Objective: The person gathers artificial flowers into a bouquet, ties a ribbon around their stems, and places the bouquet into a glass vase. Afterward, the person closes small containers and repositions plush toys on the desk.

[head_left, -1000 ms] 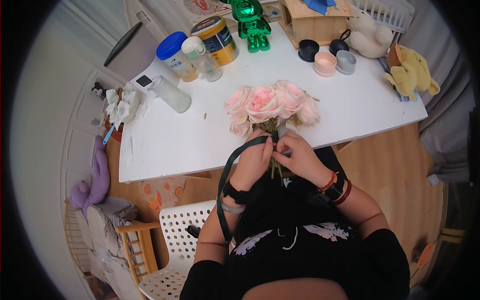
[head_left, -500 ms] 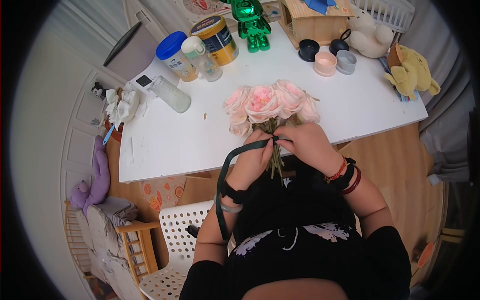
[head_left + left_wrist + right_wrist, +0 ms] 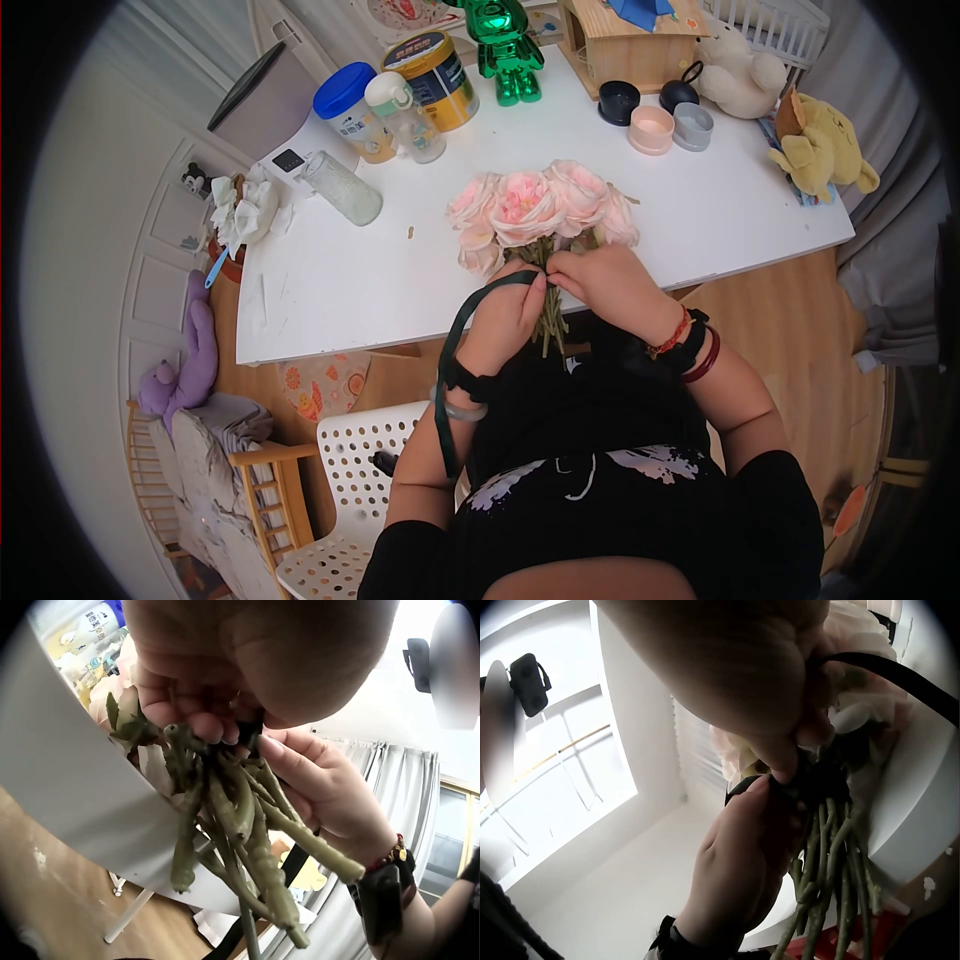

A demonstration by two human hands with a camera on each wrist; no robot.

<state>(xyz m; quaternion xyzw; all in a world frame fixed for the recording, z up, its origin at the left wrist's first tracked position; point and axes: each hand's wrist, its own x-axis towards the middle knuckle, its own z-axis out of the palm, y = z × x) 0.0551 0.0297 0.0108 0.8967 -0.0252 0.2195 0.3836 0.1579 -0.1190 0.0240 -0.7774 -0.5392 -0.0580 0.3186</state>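
Note:
A bouquet of pale pink roses [image 3: 530, 205] is held over the table's front edge, blooms away from the person and bare green stems [image 3: 255, 847] toward the body. The left hand [image 3: 505, 312] grips the bundle just below the blooms. A dark green ribbon [image 3: 456, 335] passes under its thumb and trails over the left forearm. Close against it, the right hand [image 3: 618, 292] pinches the ribbon at the stems with thumb and forefinger. In the right wrist view, dark ribbon [image 3: 900, 675] also runs out from the right hand's fingers. The wrapped spot is largely hidden by fingers.
On the white table [image 3: 330, 290] lies a glass bottle [image 3: 343, 188]. Behind stand tubs [image 3: 354, 110], a cup [image 3: 405, 118] and a green figure [image 3: 505, 50]. Small round containers [image 3: 651, 130] and plush toys [image 3: 825, 145] are at right. A white perforated chair [image 3: 365, 470] stands at lower left.
The right hand has moved up toward the blooms and closer over the stems, covering the ribbon at the binding spot. The left hand and bouquet have stayed nearly in place.

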